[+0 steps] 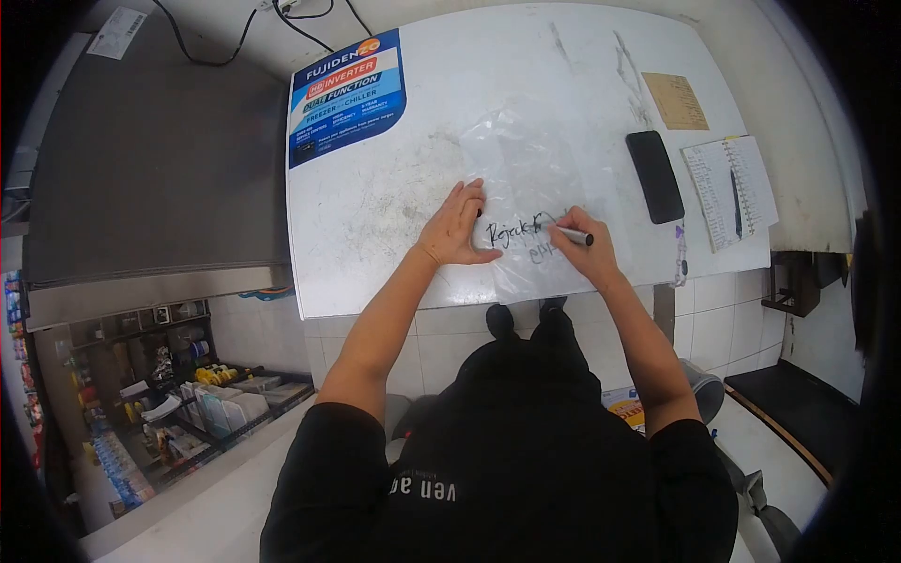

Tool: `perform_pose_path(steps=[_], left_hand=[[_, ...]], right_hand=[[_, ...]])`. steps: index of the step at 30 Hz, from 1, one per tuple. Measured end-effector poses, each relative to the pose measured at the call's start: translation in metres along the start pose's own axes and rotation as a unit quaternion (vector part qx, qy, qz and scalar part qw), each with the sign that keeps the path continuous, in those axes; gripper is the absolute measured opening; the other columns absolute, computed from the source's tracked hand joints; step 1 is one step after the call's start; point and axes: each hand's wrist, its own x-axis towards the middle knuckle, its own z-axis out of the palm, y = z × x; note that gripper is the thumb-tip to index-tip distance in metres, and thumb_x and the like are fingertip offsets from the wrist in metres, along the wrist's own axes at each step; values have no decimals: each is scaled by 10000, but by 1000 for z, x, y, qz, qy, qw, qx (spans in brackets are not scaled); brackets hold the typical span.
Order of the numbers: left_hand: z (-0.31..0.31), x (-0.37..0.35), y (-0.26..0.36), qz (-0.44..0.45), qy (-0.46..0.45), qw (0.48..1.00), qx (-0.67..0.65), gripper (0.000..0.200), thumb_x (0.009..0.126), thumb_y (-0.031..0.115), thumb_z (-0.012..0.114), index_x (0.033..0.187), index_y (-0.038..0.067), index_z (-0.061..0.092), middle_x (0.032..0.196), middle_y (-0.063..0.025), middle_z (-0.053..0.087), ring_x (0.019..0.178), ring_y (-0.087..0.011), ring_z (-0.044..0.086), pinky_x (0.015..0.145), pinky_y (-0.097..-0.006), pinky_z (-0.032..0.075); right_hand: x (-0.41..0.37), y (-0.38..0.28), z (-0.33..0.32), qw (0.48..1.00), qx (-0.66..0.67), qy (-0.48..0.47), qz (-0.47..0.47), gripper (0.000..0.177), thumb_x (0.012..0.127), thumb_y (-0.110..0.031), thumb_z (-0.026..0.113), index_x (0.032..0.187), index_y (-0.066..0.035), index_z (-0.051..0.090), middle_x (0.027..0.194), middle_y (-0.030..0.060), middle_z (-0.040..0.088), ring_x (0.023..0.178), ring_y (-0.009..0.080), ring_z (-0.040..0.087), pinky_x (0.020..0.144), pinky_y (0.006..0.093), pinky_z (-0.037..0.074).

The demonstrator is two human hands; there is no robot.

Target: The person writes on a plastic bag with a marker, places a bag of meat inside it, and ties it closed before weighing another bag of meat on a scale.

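Observation:
A clear plastic bag (526, 169) lies flat on the white freezer top (375, 216). Dark handwriting on it begins with "Reject", and fainter marks show just below. My right hand (584, 246) is closed round a black and silver marker (574, 235), its tip at the writing. My left hand (457, 228) rests at the bag's left edge with thumb and fingers apart; a small black thing (480, 213) shows beside its fingers, too small to make out.
A black phone (655, 176) lies right of the bag, near a brown paper (676, 101) and a spiral notebook (718, 192) with a pen on it. A blue sticker (347, 94) covers the top left corner. Shelves with goods stand lower left.

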Motion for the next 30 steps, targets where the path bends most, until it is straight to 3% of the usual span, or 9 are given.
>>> perform_pose_path(steps=[3, 5, 9, 23, 30], left_hand=[[0, 0, 0, -2, -2, 1000, -2, 750, 587, 431, 853, 1056, -2, 459, 1181, -187, 453, 1319, -398, 400, 1166, -528, 259], [-1, 0, 1, -6, 0, 1000, -1, 752, 588, 429, 853, 1061, 0, 457, 1181, -185, 452, 1321, -395, 400, 1169, -525, 255], [0, 0, 0, -2, -2, 1000, 0, 760, 590, 430, 851, 1075, 1, 453, 1180, -184, 453, 1324, -393, 398, 1172, -520, 250], [0, 0, 1, -14, -6, 1000, -1, 734, 587, 411, 861, 1045, 20, 442, 1179, -178, 456, 1328, -396, 400, 1161, -528, 265], [0, 1, 1, -12, -1, 1000, -4, 733, 592, 414, 858, 1048, 15, 444, 1187, -184, 458, 1328, -397, 397, 1162, -527, 262]], right_hand=[[-4, 10, -3, 999, -5, -29, 14, 216, 813, -138, 716, 794, -1, 550, 670, 87, 601, 626, 119, 519, 639, 276, 449], [-2, 13, -4, 1000, 21, 22, -1, 211, 804, -133, 711, 796, 0, 547, 654, 83, 595, 623, 114, 516, 638, 280, 449], [0, 9, -7, 999, 34, 18, 31, 218, 807, -138, 710, 794, 2, 543, 642, 89, 588, 618, 115, 509, 639, 283, 450], [-1, 22, -13, 1000, -8, 27, -9, 224, 838, -146, 692, 781, -11, 522, 612, 108, 576, 569, 121, 510, 563, 294, 433], [0, 12, -20, 1000, 17, 24, 5, 228, 844, -128, 695, 789, -3, 513, 646, 111, 602, 595, 136, 544, 596, 285, 451]])
